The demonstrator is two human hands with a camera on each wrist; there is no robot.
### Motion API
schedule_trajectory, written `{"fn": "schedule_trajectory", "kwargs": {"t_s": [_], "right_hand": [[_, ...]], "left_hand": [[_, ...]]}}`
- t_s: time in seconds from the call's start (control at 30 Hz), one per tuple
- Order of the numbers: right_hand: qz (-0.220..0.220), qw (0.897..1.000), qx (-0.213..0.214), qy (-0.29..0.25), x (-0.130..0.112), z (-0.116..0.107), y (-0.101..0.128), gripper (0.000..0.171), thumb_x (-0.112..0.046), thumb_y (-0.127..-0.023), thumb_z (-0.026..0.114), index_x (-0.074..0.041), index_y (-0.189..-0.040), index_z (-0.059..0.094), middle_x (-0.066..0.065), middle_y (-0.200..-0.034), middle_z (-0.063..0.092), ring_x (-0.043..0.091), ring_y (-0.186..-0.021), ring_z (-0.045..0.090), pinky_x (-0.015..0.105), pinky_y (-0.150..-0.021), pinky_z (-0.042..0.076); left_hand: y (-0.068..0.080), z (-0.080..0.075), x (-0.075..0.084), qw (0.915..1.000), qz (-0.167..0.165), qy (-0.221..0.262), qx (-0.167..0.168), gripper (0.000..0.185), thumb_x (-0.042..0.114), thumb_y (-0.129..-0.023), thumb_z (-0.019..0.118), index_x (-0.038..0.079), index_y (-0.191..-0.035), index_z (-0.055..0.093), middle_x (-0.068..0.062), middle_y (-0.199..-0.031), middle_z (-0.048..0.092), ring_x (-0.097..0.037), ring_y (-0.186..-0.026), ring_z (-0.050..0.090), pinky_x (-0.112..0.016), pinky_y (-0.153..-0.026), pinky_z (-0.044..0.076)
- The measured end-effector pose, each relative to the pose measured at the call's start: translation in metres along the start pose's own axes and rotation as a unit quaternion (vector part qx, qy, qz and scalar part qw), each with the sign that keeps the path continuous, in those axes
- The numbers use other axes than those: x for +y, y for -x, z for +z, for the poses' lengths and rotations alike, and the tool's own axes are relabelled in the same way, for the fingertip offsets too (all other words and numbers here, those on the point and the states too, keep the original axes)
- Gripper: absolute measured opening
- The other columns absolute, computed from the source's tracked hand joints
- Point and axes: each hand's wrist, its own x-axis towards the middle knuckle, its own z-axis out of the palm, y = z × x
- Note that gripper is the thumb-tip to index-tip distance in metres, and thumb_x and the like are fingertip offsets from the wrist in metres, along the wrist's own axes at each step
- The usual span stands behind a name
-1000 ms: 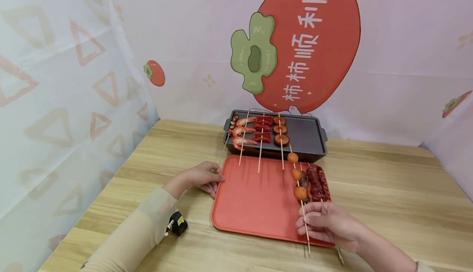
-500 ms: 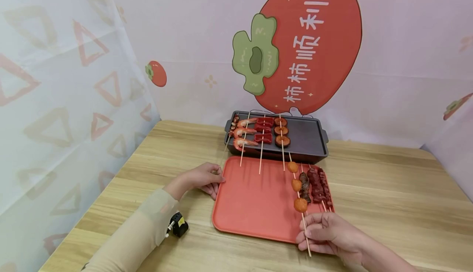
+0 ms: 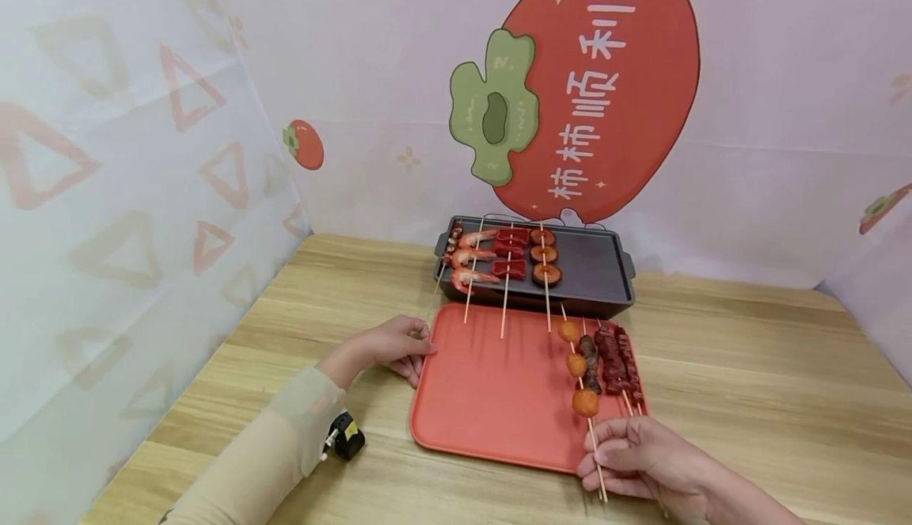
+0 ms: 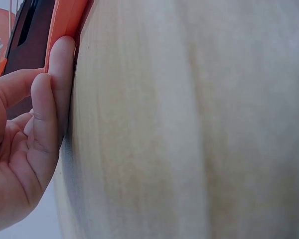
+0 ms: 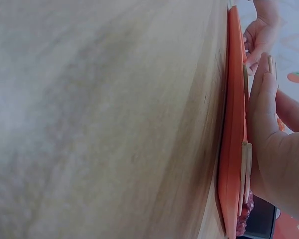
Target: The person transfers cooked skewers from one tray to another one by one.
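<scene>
right hand (image 3: pixel 637 462) pinches the stick of the meatball skewer (image 3: pixel 579 374), which lies on the orange tray (image 3: pixel 492 398) by its near right edge. left hand (image 3: pixel 388 347), fingers relaxed, rests against the tray's left rim to steady it. grill pan (image 3: pixel 591 268) behind holds more skewers.

a light wooden table (image 3: pixel 748 367) carries everything. at its centre lies an orange tray (image 3: pixel 492 398), flat on the wood. just beyond it, at 12 o'clock, sits a dark grill pan (image 3: pixel 594 268), its near edge touching the tray. at 9 o'clock of the tray, a hand (image 3: pixel 388 347) rests on the tabletop against the tray's rim.
</scene>
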Motion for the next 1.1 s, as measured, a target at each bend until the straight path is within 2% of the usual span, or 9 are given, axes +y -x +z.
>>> {"fn": "schedule_trajectory", "kwargs": {"t_s": [0.37, 0.73, 0.93, 1.1], "right_hand": [[-0.008, 1.000, -0.004, -0.019, 0.002, 0.003, -0.005, 0.011, -0.005, -0.101, 0.053, -0.005, -0.111, 0.059, 0.008, -0.106, 0.075, 0.017, -0.097, 0.074, 0.024, -0.087, 0.058], [0.002, 0.999, 0.042, -0.014, 0.005, 0.011, -0.008, 0.011, -0.005, -0.099, 0.055, -0.004, -0.109, 0.060, 0.010, -0.105, 0.075, 0.018, -0.097, 0.074, 0.026, -0.085, 0.059], [0.011, 0.999, 0.040, -0.012, 0.007, 0.013, -0.008, 0.011, -0.005, -0.099, 0.056, -0.003, -0.109, 0.060, 0.011, -0.104, 0.076, 0.019, -0.096, 0.075, 0.024, -0.083, 0.059], [0.022, 0.997, 0.074, 0.006, 0.004, 0.017, -0.009, 0.013, -0.005, -0.098, 0.056, -0.001, -0.110, 0.059, 0.012, -0.102, 0.076, 0.019, -0.094, 0.075, 0.026, -0.082, 0.060]], "left_hand": [[-0.002, 0.001, -0.002, 1.0000, 0.000, 0.003, 0.007, 0.013, 0.011, -0.101, 0.055, 0.005, -0.092, 0.048, -0.007, -0.059, 0.062, -0.014, -0.048, 0.065, -0.020, -0.045, 0.051], [0.000, 0.002, -0.002, 0.9999, -0.002, -0.003, 0.016, 0.012, 0.012, -0.101, 0.055, 0.005, -0.092, 0.050, -0.007, -0.058, 0.062, -0.014, -0.047, 0.065, -0.019, -0.043, 0.049], [-0.001, 0.003, -0.003, 0.9997, -0.004, -0.010, 0.020, 0.013, 0.012, -0.101, 0.055, 0.005, -0.092, 0.050, -0.007, -0.058, 0.063, -0.013, -0.046, 0.064, -0.018, -0.042, 0.046], [-0.001, 0.002, -0.003, 0.9997, 0.002, -0.012, 0.019, 0.012, 0.012, -0.101, 0.055, 0.004, -0.092, 0.051, -0.007, -0.058, 0.063, -0.013, -0.046, 0.064, -0.018, -0.043, 0.047]]}}
